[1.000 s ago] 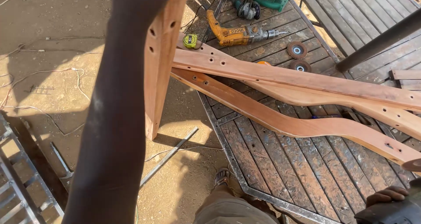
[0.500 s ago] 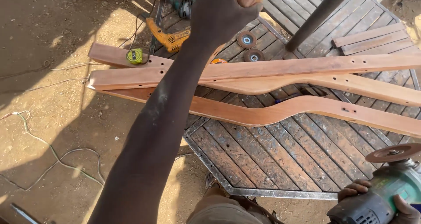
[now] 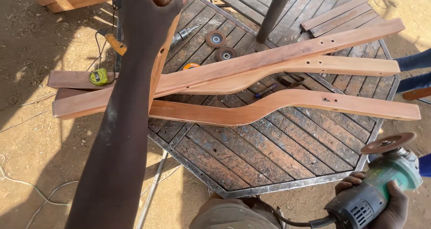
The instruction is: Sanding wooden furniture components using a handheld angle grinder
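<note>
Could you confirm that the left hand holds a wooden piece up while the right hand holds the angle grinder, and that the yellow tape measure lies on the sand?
Not quite: the head view shows the yellow tape measure lying on a wooden plank, not the sand. The left hand holds up a wooden piece, and the right hand holds the angle grinder.

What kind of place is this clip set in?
Probably an outdoor woodworking yard: bare sandy ground, curved wooden pieces on a slatted metal table, an angle grinder in the right hand; the left hand grips another wooden piece.
</note>
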